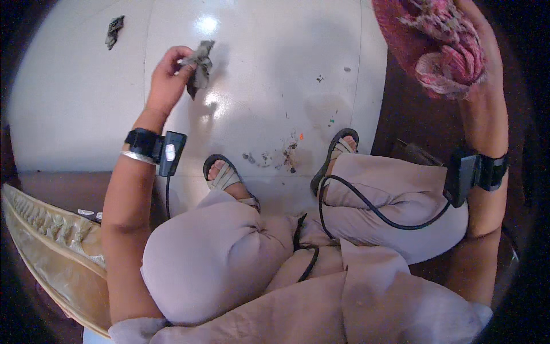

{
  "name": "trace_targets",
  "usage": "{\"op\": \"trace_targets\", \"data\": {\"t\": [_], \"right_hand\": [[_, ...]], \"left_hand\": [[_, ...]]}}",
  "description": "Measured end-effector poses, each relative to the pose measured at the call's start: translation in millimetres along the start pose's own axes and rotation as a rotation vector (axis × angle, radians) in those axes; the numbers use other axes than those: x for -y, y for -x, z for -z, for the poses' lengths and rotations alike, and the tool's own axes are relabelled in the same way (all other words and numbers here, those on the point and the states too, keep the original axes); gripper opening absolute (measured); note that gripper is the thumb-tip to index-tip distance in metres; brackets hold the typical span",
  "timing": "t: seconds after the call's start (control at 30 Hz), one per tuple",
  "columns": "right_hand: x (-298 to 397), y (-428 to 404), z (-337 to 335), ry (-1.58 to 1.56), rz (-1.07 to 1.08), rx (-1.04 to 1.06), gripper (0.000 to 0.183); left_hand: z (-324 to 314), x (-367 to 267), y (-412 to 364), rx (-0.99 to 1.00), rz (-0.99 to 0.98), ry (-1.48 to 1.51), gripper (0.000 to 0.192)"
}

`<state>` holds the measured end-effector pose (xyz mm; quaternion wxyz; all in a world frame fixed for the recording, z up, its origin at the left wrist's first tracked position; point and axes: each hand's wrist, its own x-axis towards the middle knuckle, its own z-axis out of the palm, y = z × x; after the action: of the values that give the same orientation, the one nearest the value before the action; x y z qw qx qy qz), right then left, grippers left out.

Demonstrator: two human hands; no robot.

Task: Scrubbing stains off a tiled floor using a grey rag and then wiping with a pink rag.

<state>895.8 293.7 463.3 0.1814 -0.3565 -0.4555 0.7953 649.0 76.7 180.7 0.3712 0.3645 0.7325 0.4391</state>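
My left hand (169, 75) pinches a crumpled grey-green scrap (202, 64), cloth or paper, above the pale floor, at the upper left of the head view. At the top right, my right hand (477, 26) is largely behind a bunched pink-and-white cloth (449, 56) with frayed edges; it holds the cloth, though most fingers are hidden. A similar crumpled scrap (114, 32) lies on the floor further to the left.
Dark crumbs and debris (290, 155) lie on the floor tiles between my sandalled feet, with an orange bit (301, 136) beside them. A translucent plastic-like item (60, 258) with a ribbed edge is at the lower left. A black cable (378, 213) loops over my leg.
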Motion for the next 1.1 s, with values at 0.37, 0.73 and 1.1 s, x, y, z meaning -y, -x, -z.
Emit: {"op": "trace_targets", "data": {"t": [0.37,0.73,1.1], "right_hand": [[29.5,-10.1,37.6,0.018,-0.014,0.034,0.025],[-17.4,-56.6,64.9,-0.253,-0.194,0.285,0.026],[-66.4,-66.6,124.6,-0.138,-0.218,0.095,0.029]], "left_hand": [[152.7,-218.3,57.2,-0.413,-0.162,-0.053,0.034],[217.3,-347.4,141.1,-0.609,-0.203,-0.604,0.035],[1.8,-220.8,46.2,-0.111,0.089,0.03,0.029]]}}
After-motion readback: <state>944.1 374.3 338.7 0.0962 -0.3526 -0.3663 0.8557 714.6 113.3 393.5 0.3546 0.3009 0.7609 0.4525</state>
